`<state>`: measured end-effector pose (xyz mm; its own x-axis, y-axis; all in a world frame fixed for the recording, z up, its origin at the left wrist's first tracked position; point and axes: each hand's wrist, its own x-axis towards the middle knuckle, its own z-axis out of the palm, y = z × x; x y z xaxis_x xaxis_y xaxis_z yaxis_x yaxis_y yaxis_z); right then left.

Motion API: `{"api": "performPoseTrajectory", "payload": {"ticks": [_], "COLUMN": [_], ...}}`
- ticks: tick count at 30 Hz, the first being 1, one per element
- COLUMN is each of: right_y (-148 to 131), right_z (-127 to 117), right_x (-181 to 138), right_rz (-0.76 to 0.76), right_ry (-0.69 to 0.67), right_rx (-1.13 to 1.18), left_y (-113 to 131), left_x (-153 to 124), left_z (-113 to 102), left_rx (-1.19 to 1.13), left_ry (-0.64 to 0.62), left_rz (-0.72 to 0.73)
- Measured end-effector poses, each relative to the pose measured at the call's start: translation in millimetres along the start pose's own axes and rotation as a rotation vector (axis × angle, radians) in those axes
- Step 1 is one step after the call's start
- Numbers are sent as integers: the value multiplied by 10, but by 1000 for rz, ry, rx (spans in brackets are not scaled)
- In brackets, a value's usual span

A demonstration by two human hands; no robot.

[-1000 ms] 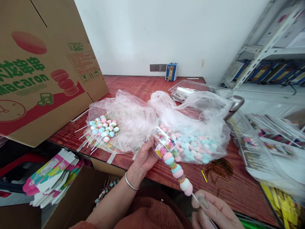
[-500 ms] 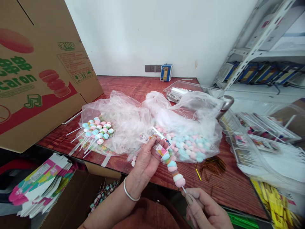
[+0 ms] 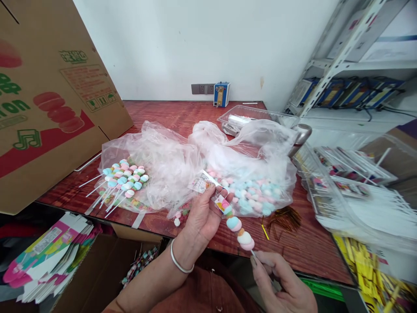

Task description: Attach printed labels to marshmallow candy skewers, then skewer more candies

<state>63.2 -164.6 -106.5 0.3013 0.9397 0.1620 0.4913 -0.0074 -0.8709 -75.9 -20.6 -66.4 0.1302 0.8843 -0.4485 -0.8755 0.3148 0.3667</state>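
Marshmallow skewer [image 3: 245, 240] sits in right hand's grip [image 3: 282, 280], printed wrapper [image 3: 199, 182] in left hand [image 3: 203, 218]; carton lettering [image 3: 20, 105] ends "on".

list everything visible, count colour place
skewer: 1, pastel, between hands
wrapper: 1, multicoloured, left hand
piled skewers: many, pastel, on left bag
bags: 2, clear, table
marshmallows: many, pastel, right bag
ties: many, bronze, table right
table: 1, reddish, centre
box: 1, brown, left
open box: 1, brown, lower left
cartons: stack, multicoloured, lower left
trays: several, clear, right and rear
device: 1, blue, rear
shelf: 1, white, right
strips: many, yellow, lower right
bracelet: 1, silver, left wrist
left hand: 1, bare, on wrapper
right hand: 1, bare, on skewer
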Motion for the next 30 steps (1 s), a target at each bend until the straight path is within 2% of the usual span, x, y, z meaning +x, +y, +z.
{"api": "performPoseTrajectory", "payload": {"ticks": [5,11,13,15,20,22,24,27,30], "right_y": [85,4,-23,-31,-14,-24,-51,-104,-121], "right_z": [20,125,135,129,139,183,246,330,353], "right_x": [59,76,69,66,102,127,151,192,231], "right_rz": [-208,-241,-205,-107,148,192,135,-82,-197], "right_ry": [52,172,150,63,-191,-215,-136,28,54], "right_rx": [-85,-102,-93,-60,188,256,205,-41,-213], "left_y": [-70,-178,-200,-210,-227,-258,-313,-413,-455], "left_x": [-33,-64,-66,-62,-48,-59,-87,-150,-186], "left_z": [30,2,-7,-15,-39,-50,-60,-72,-80], "left_rx": [73,96,94,95,96,102,119,143,168], "left_ry": [23,-75,-102,-120,-139,-163,-190,-212,-210], "left_rz": [5,-8,-16,-15,-36,-46,-42,-60,-87]}}
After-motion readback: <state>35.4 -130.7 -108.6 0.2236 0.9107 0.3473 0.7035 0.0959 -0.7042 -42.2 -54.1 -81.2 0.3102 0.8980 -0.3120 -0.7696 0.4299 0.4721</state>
